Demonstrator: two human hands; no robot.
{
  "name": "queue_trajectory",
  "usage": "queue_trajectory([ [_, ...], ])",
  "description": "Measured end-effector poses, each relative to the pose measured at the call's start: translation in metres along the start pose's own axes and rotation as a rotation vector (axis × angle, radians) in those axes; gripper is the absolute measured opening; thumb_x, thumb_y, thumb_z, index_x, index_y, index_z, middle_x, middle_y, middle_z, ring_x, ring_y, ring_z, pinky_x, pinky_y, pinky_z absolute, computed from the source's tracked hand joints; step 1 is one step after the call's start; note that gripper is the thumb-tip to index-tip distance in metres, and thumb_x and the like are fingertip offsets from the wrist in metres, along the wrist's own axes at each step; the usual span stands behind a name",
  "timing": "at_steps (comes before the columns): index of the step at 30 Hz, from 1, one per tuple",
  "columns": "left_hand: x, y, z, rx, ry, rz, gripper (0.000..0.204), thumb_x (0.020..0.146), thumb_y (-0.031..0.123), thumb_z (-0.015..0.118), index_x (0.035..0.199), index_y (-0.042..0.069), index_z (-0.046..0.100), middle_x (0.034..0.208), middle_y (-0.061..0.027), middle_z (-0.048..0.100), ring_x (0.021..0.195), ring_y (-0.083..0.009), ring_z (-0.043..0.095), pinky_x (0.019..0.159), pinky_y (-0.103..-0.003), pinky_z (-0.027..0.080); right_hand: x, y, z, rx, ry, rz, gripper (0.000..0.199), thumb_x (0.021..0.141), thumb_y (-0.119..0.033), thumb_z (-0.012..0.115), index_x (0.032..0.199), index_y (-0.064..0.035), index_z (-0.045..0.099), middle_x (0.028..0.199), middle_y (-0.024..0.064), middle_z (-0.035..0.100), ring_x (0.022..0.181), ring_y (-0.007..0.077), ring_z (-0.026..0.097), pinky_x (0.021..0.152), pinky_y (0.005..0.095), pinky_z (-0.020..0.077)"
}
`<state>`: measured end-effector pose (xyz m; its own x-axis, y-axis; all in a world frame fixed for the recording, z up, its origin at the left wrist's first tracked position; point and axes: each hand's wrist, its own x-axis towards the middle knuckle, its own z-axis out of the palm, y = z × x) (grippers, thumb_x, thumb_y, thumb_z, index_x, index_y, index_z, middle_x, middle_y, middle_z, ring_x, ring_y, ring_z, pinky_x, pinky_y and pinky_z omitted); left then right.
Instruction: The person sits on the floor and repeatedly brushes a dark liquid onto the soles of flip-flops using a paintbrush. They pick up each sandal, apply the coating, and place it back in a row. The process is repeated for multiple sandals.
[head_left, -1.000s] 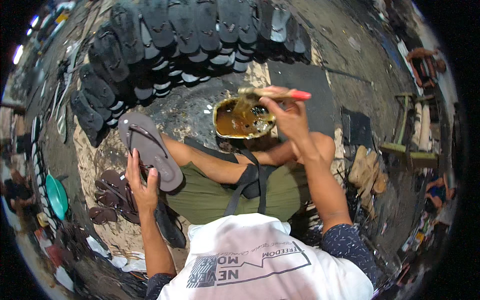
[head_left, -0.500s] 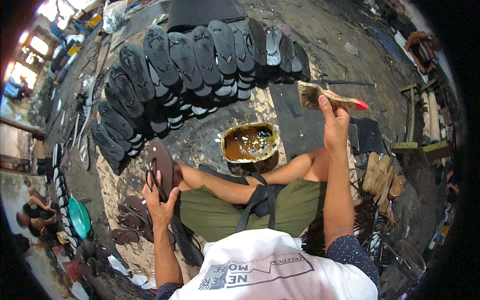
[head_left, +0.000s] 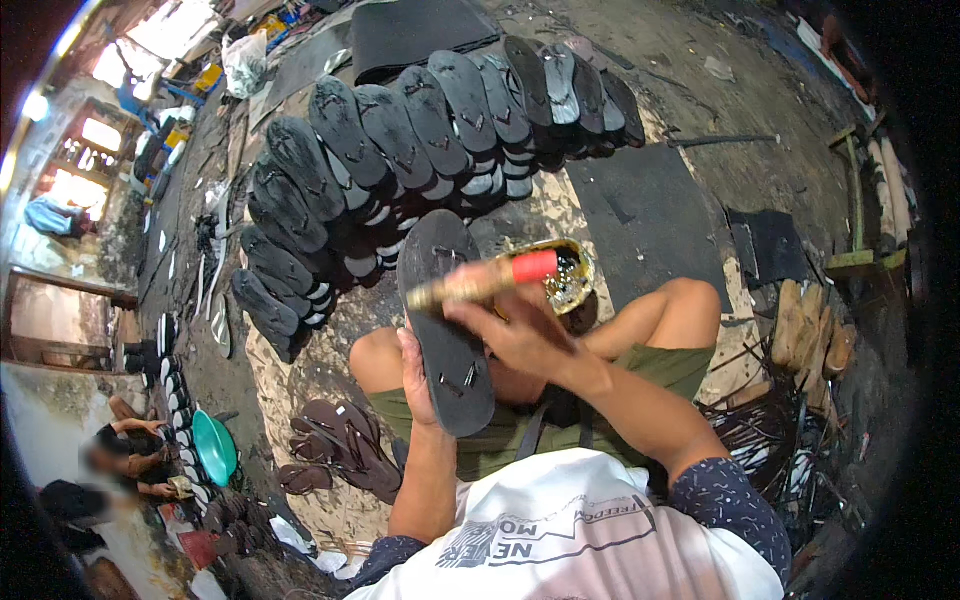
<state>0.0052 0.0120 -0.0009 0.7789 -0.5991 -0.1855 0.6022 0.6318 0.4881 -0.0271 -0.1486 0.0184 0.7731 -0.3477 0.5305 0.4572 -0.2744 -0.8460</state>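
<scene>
My left hand (head_left: 416,375) grips a dark flip-flop (head_left: 462,390) by its edge, sole side up, over my crossed legs. Small strap ends show on that upturned face. With my right hand (head_left: 530,335) I hold a flat brush (head_left: 475,284) with a red-tipped handle. Its bristle end lies over the middle of the sole, blurred by motion; whether it touches cannot be told. Behind my right hand and the brush stands a tub (head_left: 591,272) of amber, glue-like liquid, partly hidden.
Stacks of black flip-flops (head_left: 385,135) curve across the far side. Brown flip-flops (head_left: 345,450) lie by my left knee. A black sheet (head_left: 650,215) lies far right, near wooden foot-shaped blocks (head_left: 800,330). Two people (head_left: 130,450) sit at far left, beyond a green basin (head_left: 213,447).
My left hand has brought the flip-flop inward from the left and turned its sole up. My right hand has swung the brush in from the right, over the sole.
</scene>
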Motion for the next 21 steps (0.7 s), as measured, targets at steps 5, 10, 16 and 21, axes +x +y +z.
queue_trajectory([
  [5, -0.009, -0.009, -0.017, 0.138, -0.182, -0.087, 0.061, 0.107, 0.049, 0.042, 0.158, 0.019, 0.025, 0.142, -0.0163, 0.053, 0.117, -0.0322, 0.063, 0.093, -0.047, 0.058, 0.019, -0.004, -0.015, 0.063, 0.092, 0.191, 0.026, 0.096, -0.023, 0.070, 0.112, -0.0026, 0.068, 0.106, 0.0109, 0.071, 0.099, 0.0225, 0.068, 0.089, 0.0374, 0.0521],
  [10, -0.018, -0.004, -0.032, 0.089, -0.105, -0.030, 0.061, 0.107, 0.050, 0.040, 0.159, 0.023, 0.024, 0.142, -0.0183, 0.052, 0.111, -0.0383, 0.065, 0.089, -0.054, 0.059, 0.057, 0.007, -0.045, -0.008, 0.176, 0.316, 0.027, 0.098, -0.025, 0.068, 0.111, -0.0019, 0.071, 0.103, 0.0126, 0.073, 0.091, 0.0181, 0.068, 0.083, 0.0343, 0.0528],
  [16, -0.017, -0.008, -0.026, -0.005, -0.046, -0.006, 0.060, 0.107, 0.054, 0.036, 0.157, 0.023, 0.031, 0.143, -0.0173, 0.052, 0.110, -0.0370, 0.065, 0.085, -0.056, 0.058, 0.039, 0.025, -0.065, -0.003, 0.140, 0.378, 0.027, 0.098, -0.018, 0.069, 0.118, 0.0006, 0.066, 0.108, 0.0091, 0.072, 0.098, 0.0137, 0.067, 0.089, 0.0312, 0.0528],
  [21, -0.014, -0.015, 0.025, -0.145, 0.082, 0.066, 0.059, 0.107, 0.056, 0.033, 0.153, 0.018, 0.038, 0.140, -0.0161, 0.054, 0.105, -0.0339, 0.066, 0.083, -0.053, 0.059, 0.057, 0.006, -0.038, -0.218, 0.030, -0.203, 0.025, 0.095, -0.022, 0.068, 0.116, -0.0079, 0.069, 0.103, 0.0123, 0.069, 0.101, 0.0332, 0.064, 0.091, 0.0402, 0.0497],
])
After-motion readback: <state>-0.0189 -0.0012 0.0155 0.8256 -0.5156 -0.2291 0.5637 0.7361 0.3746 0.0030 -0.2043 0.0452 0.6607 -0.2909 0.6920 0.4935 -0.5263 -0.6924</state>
